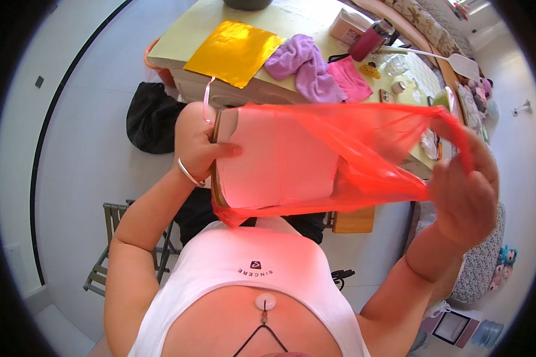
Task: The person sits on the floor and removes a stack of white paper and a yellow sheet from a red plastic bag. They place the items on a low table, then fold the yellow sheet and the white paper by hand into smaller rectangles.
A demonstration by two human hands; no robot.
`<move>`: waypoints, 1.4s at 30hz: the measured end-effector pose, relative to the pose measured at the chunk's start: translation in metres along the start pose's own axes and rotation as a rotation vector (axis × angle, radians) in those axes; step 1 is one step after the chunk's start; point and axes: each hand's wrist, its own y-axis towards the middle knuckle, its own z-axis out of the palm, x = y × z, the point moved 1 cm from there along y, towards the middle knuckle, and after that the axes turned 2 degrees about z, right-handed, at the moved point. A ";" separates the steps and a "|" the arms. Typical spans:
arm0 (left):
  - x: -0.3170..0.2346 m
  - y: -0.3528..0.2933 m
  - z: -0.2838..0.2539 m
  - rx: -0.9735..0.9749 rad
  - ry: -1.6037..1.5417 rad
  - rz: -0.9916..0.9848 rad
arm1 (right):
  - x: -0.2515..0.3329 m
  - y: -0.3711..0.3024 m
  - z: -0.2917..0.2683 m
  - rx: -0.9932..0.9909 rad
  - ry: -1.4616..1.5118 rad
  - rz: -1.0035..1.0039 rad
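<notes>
My left hand [198, 143] grips a pale block [280, 157] mid-frame; my right hand [467, 193] clutches the red plastic bag [378, 169], hiding some table [301, 16]. Upper centre: gold sheet [235, 52], lavender towel [304, 64].

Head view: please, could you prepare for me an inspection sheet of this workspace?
Surface: pale green table, partly covered.
Things in hand: red plastic bag, stretched between both hands; pale flat item inside.
Clutter: gold sheet, purple cloth, pink cloth, dark red flask.
Hands: left hand grips the item's edge; right hand grasps the bag's opposite end.
Cables: black cord, seemingly, on the floor.
Surroundings: folding stool at left.
</notes>
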 end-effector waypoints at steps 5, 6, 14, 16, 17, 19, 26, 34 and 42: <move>0.027 -0.024 -0.035 -0.084 -0.111 -0.049 | -0.065 0.009 0.005 -0.100 -0.407 0.107; 0.031 -0.026 -0.040 -0.074 -0.134 -0.044 | -0.082 0.011 0.008 -0.124 -0.631 0.074; 0.029 -0.021 -0.048 -0.110 -0.055 -0.080 | -0.163 0.037 0.073 0.436 -1.316 -0.706; 0.025 -0.015 -0.051 -0.127 -0.022 -0.088 | -0.196 0.043 0.087 0.604 -1.284 -0.719; 0.022 -0.015 -0.052 -0.139 -0.003 -0.091 | -0.209 0.048 0.085 0.678 -1.380 -0.545; 0.016 -0.011 -0.054 -0.121 0.063 -0.109 | -0.225 0.051 0.070 0.807 -1.567 -0.154; 0.020 -0.018 -0.060 -0.304 0.858 0.153 | -0.233 0.025 0.040 0.811 -1.586 -0.161; 0.013 -0.038 0.003 -0.046 1.698 0.708 | -0.250 0.005 0.051 0.891 -1.124 -0.296; 0.043 -0.074 0.021 0.539 1.803 0.520 | -0.257 -0.008 0.052 0.786 -1.345 -0.023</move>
